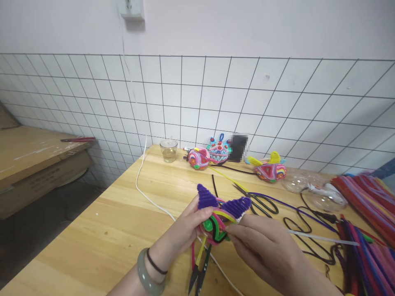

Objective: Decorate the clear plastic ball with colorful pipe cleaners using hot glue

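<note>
Head camera looks down at a fuzzy toy (219,216) with two purple ears, held just above the tabletop (123,222). It looks light, soft and bendy, so I think the round middle is the best place to grip, not the ears. Left hand (182,232) and right hand (265,246) both have their fingers (202,213) pinched on it. Black scissors (261,200) lie at 2 o'clock, small snips (199,273) at 6 o'clock, a glass cup (168,150) at 11 o'clock.

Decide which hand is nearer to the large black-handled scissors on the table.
Right. The right hand sits just this side of the black-handled scissors; the left hand is farther off to their left, beyond the pipe-cleaner figure.
</note>
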A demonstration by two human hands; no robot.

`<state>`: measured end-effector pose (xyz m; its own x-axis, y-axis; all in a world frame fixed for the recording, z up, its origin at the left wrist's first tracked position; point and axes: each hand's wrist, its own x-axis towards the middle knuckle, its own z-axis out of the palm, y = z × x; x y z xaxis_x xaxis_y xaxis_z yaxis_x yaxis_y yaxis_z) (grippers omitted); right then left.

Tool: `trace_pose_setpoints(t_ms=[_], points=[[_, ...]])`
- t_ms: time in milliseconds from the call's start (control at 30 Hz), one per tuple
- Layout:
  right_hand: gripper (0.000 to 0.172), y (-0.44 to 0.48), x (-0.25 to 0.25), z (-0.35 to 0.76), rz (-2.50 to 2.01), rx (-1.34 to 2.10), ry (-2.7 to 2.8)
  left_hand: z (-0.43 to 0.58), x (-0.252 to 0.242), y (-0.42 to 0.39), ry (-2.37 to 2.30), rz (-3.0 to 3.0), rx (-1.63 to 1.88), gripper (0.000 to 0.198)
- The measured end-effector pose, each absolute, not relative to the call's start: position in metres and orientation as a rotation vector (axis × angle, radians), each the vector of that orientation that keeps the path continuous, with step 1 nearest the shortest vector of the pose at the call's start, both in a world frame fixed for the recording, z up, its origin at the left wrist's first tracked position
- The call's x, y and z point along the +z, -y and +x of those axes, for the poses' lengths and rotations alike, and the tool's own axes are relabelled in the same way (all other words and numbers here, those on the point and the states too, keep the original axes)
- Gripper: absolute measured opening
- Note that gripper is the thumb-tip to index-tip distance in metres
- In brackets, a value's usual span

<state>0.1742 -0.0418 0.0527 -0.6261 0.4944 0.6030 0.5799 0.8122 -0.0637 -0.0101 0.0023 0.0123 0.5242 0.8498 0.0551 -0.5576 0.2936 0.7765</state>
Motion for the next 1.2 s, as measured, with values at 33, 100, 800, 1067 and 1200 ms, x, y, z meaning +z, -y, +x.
trace_pose_setpoints(t_ms=[33, 100, 800, 1067, 1200], points=[[0.015, 0.0417, 0.0528, 0.1742, -0.792, -0.181, 2.376, -0.0101, 0.0125, -0.0023, -0.411, 0.835, 0.973, 0.04], [0.016, 0.0412, 0.0528, 0.1742, -0.792, -0.186, 2.384, -0.0105, 0.0129, -0.0024, -0.424, 0.831, 0.968, 0.04], [0.016, 0.0411, 0.051, 0.175, -0.801, -0.183, 2.404, -0.0115, 0.0106, -0.0033, -0.384, 0.837, 0.982, 0.045], [0.015, 0.0404, 0.0547, 0.1706, -0.772, -0.239, 2.404, -0.0124, 0.0083, -0.0026, -0.407, 0.826, 0.973, 0.047], [0.017, 0.0406, 0.0574, 0.167, -0.768, -0.235, 2.4, -0.0118, 0.0086, -0.0026, -0.401, 0.82, 0.967, 0.048]])
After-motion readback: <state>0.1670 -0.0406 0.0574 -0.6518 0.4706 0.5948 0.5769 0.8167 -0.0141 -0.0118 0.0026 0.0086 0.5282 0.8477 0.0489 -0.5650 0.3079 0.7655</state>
